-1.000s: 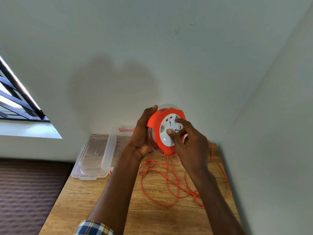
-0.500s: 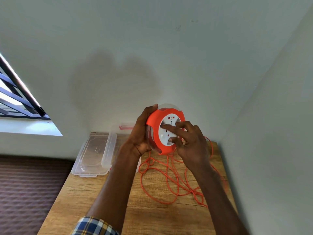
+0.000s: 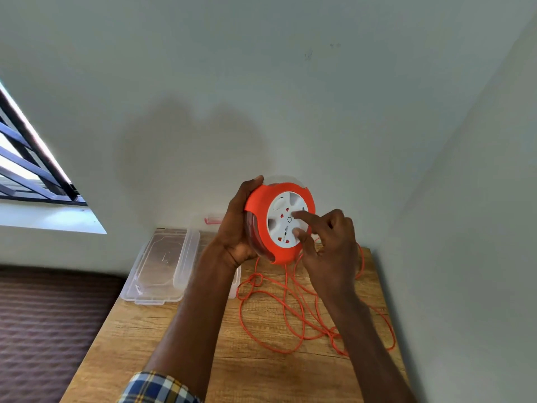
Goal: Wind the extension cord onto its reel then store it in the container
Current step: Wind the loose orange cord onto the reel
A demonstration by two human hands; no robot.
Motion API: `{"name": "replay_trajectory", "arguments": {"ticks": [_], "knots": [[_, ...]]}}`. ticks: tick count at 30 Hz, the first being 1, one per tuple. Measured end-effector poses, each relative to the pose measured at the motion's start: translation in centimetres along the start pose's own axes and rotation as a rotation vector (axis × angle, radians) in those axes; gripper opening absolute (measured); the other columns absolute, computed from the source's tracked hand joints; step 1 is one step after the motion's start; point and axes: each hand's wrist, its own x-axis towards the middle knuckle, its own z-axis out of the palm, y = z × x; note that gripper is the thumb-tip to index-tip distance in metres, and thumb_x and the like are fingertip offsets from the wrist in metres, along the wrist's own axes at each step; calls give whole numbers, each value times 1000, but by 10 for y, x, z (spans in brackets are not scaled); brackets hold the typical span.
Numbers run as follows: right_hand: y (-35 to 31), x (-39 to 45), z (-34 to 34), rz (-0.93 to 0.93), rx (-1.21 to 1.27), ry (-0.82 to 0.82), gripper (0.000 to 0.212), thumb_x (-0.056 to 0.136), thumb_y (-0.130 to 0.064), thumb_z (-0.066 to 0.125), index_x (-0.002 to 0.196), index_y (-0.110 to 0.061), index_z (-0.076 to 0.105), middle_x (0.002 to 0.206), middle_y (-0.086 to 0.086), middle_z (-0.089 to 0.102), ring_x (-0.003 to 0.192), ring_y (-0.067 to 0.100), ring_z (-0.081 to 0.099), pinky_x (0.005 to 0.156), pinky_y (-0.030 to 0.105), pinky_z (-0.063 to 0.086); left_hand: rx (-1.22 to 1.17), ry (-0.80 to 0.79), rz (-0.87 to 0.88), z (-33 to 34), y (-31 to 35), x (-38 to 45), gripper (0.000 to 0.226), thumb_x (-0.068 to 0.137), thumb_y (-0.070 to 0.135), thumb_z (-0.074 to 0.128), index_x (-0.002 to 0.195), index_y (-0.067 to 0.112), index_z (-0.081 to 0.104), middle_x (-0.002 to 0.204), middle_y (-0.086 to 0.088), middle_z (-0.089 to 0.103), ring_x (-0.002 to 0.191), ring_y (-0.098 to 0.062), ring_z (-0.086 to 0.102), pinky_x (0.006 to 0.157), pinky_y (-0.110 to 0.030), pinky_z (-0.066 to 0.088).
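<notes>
I hold the orange cord reel (image 3: 261,200) upright above the wooden table (image 3: 145,344). My left hand (image 3: 235,228) grips its left rim and clear back. On the reel's white socket disc (image 3: 283,205) rest the index fingertip and thumb of my right hand (image 3: 331,242); its other fingers are curled. The orange cord (image 3: 290,315) hangs from the reel's bottom and lies in loose tangled loops on the table. The clear plastic container (image 3: 203,226) with a red latch (image 3: 213,220) stands behind my left forearm, mostly hidden.
A clear lid (image 3: 159,266) lies flat left of the container. Walls close off the table at the back and right. A barred window (image 3: 26,170) is at the left, and brown ribbed flooring (image 3: 43,330) lies below the table's left edge.
My right hand's fingers have shifted round the white disc, from a pinch near its centre to index finger and thumb spread on its right side. The cord loops have shifted slightly.
</notes>
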Motion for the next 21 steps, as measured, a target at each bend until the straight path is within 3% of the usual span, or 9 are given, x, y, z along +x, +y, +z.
{"name": "replay_trajectory", "arguments": {"ticks": [4, 8, 12, 15, 19, 21], "knots": [[8, 5, 0, -181, 75, -188, 65, 86, 4, 72, 130, -44, 68, 143, -13, 49, 109, 12, 46, 77, 11, 41, 34, 7, -65, -9, 1, -5, 66, 97, 64, 55, 129, 9, 72, 122, -17, 74, 106, -35, 71, 95, -48, 57], [14, 3, 2, -232, 190, -322, 67, 87, 9, 69, 131, -42, 69, 151, -7, 42, 129, 20, 50, 85, 28, 61, 69, 18, -85, -13, 2, -7, 65, 95, 66, 58, 127, 12, 74, 120, -17, 75, 103, -34, 73, 91, -48, 60], [16, 0, 7, -209, 127, -328, 69, 85, 9, 70, 131, -43, 69, 155, -7, 45, 127, 19, 50, 85, 25, 56, 106, 24, -105, -12, 1, -9, 62, 95, 66, 58, 123, 14, 78, 120, -16, 77, 102, -32, 75, 89, -47, 61], [14, -4, 8, -168, 64, -248, 65, 84, 2, 75, 127, -47, 69, 139, -7, 59, 117, 18, 58, 77, 30, 57, 128, 45, -98, -10, 0, -8, 58, 96, 62, 60, 121, 13, 78, 115, -15, 78, 98, -31, 75, 87, -44, 62], [-7, -5, 8, 142, 148, -171, 52, 82, -57, 74, 133, -53, 60, 96, -22, 67, 87, -2, 64, 64, 8, 45, 134, 72, -56, -7, -1, -2, 59, 95, 57, 64, 129, 10, 70, 118, -19, 73, 102, -35, 72, 88, -45, 60], [-19, -4, 13, 295, 148, -44, 57, 79, -77, 64, 127, -45, 63, 69, -21, 64, 69, -4, 64, 53, 10, 38, 118, 82, -55, -5, -3, 0, 62, 93, 59, 65, 129, 8, 70, 119, -20, 73, 101, -35, 73, 86, -45, 61]]}}
